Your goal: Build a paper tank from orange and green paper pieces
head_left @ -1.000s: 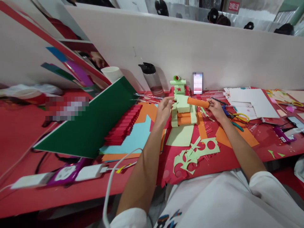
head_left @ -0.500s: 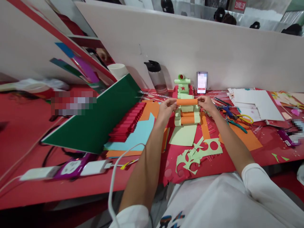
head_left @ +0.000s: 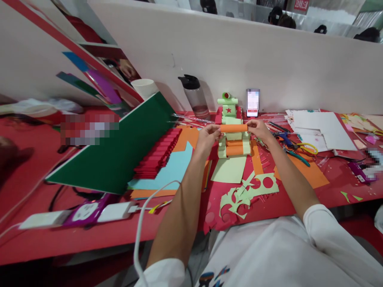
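1. The red table (head_left: 98,245) carries all that follows.
2. The green board (head_left: 113,155) lies at a slant on the left, beside the red stack (head_left: 154,153).
3. The model (head_left: 230,120), made of pale green, orange and red paper, stands ahead of the person, well apart from the board, with a pale green sheet (head_left: 229,170) just in front of it.
4. The bottle (head_left: 196,99) stands behind and left of the model.
5. The left hand (head_left: 208,137) and right hand (head_left: 259,129) face each other, one on either side of the model, fingers pinched on the ends of the orange roll.
6. The roll (head_left: 233,128) lies directly between the fingers, its long axis running left to right, across the model; neither hand is nearer. Whether its underside touches the model, I cannot tell from this angle.
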